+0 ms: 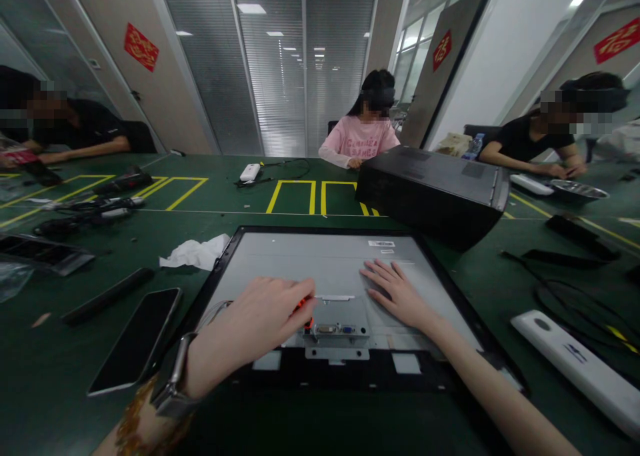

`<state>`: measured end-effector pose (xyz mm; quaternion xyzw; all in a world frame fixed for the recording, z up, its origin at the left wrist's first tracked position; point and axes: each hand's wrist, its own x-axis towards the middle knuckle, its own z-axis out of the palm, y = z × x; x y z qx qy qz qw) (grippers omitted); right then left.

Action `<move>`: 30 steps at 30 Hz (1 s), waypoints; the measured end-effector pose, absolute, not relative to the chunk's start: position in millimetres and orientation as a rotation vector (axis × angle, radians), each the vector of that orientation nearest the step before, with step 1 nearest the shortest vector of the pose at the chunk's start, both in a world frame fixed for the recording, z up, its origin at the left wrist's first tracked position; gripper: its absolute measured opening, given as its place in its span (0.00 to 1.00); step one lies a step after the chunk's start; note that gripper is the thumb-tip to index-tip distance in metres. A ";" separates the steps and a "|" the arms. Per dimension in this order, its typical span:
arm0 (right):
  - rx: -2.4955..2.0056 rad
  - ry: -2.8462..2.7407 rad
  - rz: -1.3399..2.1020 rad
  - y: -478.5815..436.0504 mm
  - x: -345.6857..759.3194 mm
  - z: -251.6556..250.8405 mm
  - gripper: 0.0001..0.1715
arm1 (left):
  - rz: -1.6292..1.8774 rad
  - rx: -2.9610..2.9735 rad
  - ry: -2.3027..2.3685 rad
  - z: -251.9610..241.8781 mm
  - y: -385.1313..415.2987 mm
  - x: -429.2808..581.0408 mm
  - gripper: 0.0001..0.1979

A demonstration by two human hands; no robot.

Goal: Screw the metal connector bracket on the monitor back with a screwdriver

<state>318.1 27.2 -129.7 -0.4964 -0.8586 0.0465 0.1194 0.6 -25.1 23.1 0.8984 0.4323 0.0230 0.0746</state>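
A monitor panel (305, 256) with a grey metal back and black frame lies flat in front of me, back side up. Near its lower edge sits a metal port bracket (340, 344) with video sockets. My left hand (267, 316) is closed over the left end of this bracket, its fingers round an orange-and-black tool (309, 323); most of that tool is hidden, so its exact kind does not show. My right hand (395, 293) rests flat on the panel's right half, fingers spread, below a white label (381, 244).
A black casing (430, 189) stands behind the panel at right. Left lie a phone (137, 339), a dark bar (107, 296) and crumpled tissue (197, 253). A white bar-shaped device (575, 366) and cables lie right. Several people sit round the table.
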 end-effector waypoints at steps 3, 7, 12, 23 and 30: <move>-1.451 -2.515 0.131 27.2 318.3 -129.2 0.28 | 0.141 2.620 1.254 28.6 -28.4 0.7 0.04; -1.459 -2.523 0.126 27.2 318.3 -129.0 0.28 | 0.176 2.601 1.225 31.3 -29.5 0.7 0.04; -1.452 -2.517 0.110 27.4 318.6 -130.1 0.28 | 0.002 2.696 1.308 25.4 -23.8 2.6 0.16; -1.425 -2.509 0.105 26.7 319.3 -130.0 0.28 | 0.227 2.619 1.112 25.9 -31.2 1.5 0.11; -1.430 -2.516 0.108 27.5 319.8 -131.0 0.28 | 0.066 2.737 1.259 23.8 -25.5 7.3 0.16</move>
